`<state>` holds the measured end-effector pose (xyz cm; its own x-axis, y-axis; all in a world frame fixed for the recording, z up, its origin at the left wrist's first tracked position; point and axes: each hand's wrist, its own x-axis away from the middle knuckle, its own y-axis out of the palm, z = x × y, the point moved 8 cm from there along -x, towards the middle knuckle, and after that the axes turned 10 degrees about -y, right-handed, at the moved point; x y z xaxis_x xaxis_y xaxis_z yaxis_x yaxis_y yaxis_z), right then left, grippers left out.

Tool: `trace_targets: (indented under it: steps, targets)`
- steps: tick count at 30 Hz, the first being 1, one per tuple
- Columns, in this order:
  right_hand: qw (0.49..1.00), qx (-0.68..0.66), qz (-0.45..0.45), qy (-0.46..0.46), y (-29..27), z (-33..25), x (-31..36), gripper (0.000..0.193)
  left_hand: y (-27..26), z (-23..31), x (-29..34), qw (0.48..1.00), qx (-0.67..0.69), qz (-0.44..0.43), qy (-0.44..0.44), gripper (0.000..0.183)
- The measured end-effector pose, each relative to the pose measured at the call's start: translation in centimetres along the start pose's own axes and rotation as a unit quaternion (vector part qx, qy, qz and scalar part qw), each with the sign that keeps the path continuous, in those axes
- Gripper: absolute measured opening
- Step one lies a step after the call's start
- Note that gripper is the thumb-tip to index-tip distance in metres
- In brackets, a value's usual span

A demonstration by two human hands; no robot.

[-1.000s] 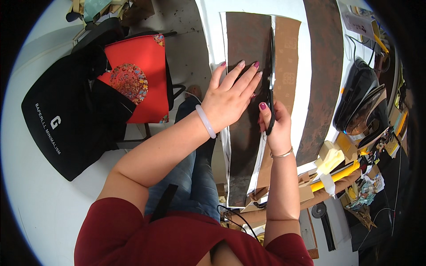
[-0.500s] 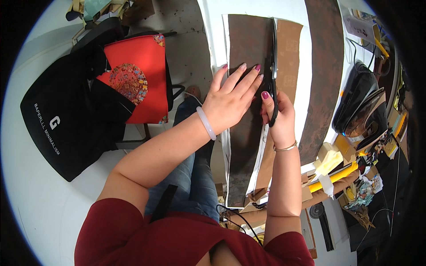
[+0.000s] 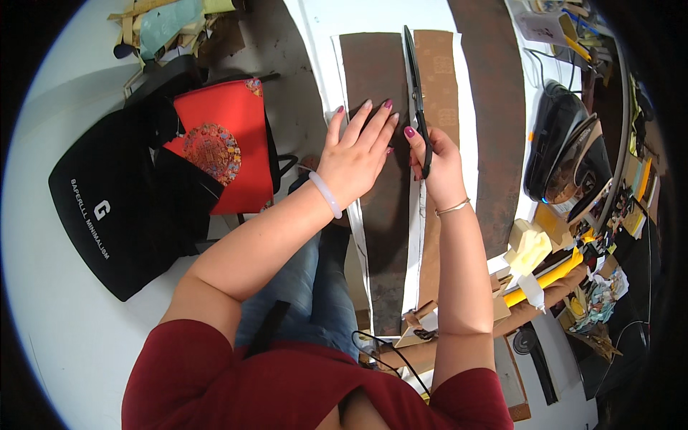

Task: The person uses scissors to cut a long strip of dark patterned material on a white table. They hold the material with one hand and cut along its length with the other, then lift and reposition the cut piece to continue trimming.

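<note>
My left hand (image 3: 354,158) lies flat with fingers spread on a long dark brown strip (image 3: 383,236) of sheet material, mottled and pale-edged. In my right hand (image 3: 438,165) is a pair of black-handled scissors (image 3: 416,93), thumb and fingers at the handles. The nearly closed blades point away from me along the strip's right edge, their tip just past its far end. To their right lies a lighter brown patterned strip (image 3: 438,86). Nearer me, a narrow white gap separates the two strips. White material shows along the outer edges of both.
Another dark brown sheet (image 3: 491,122) lies to the right on the white table. Beyond it are a black appliance (image 3: 555,150), pale yellow blocks (image 3: 529,246) and a yellow roll (image 3: 545,279). At left, a chair holds a red patterned bag (image 3: 222,107) and a black cloth (image 3: 107,215).
The view has shifted, moving the table and hands leftward in it. The scissor blades have drawn closer together, and their tip now extends past the strip's far edge. My left hand stays flat.
</note>
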<state>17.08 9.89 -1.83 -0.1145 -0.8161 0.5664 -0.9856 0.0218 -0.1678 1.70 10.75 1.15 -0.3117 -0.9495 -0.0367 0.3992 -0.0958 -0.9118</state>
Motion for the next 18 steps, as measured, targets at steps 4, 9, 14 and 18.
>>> trace_targets:
  steps: [4, 9, 14, 18]
  targets:
    - [0.999, -0.050, 0.009, -0.002, -1.7, -0.9, 1.3, 0.039, 0.0, 0.0, -0.7, 1.000, -0.022, 0.004, 0.007, 0.060]
    - [0.997, -0.061, -0.042, -0.029, -4.6, -2.2, 6.3, 0.040, 0.6, -0.8, -4.8, 0.995, -0.068, 0.066, 0.027, 0.054]
    - [0.996, -0.069, -0.041, -0.035, -8.1, -1.0, 14.0, 0.055, 0.0, -0.7, -9.7, 0.988, -0.144, 0.052, 0.021, 0.053]
    - [0.992, -0.124, -0.005, -0.035, -10.7, 2.6, 21.8, 0.043, -2.6, 2.5, -6.0, 0.990, -0.064, 0.115, 0.057, 0.054]
